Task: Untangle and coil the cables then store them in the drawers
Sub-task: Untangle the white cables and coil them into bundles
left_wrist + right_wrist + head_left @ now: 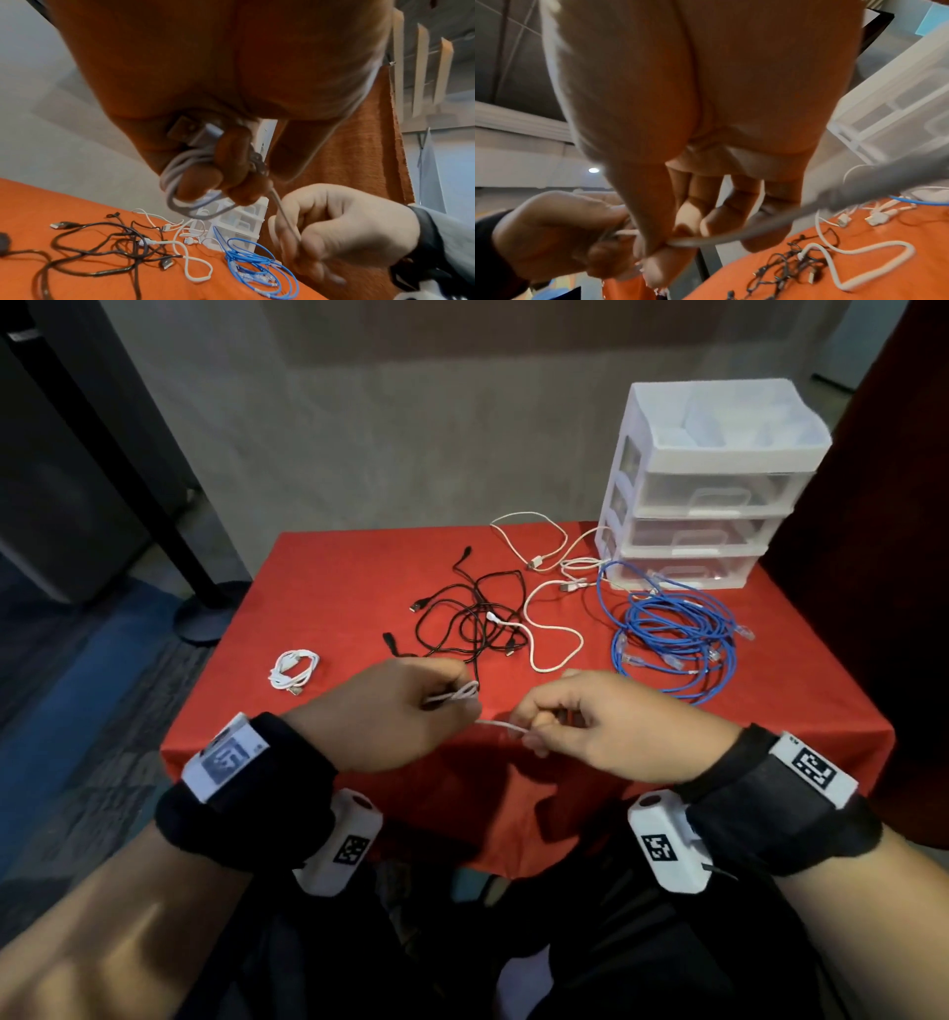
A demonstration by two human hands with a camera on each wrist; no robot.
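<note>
Above the near edge of the red table (328, 588), my left hand (459, 698) holds several small loops of a thin white cable (457, 691) wound round its fingers (203, 182). The cable's USB plug (185, 130) lies against the palm. A short taut strand (500, 725) runs to my right hand (529, 734), which pinches it between thumb and fingers (706, 221). Behind the hands lie a black cable tangle (472, 618), a loose white cable (557, 649) and a blue cable heap (672, 639). A white three-drawer unit (703, 490) stands at the back right, drawers closed.
A coiled white cable (292, 670) lies on the left of the table. More white cables (544, 546) run by the drawer unit's foot. A black stand base (205, 613) sits on the floor to the left. A dark red wall rises at the right.
</note>
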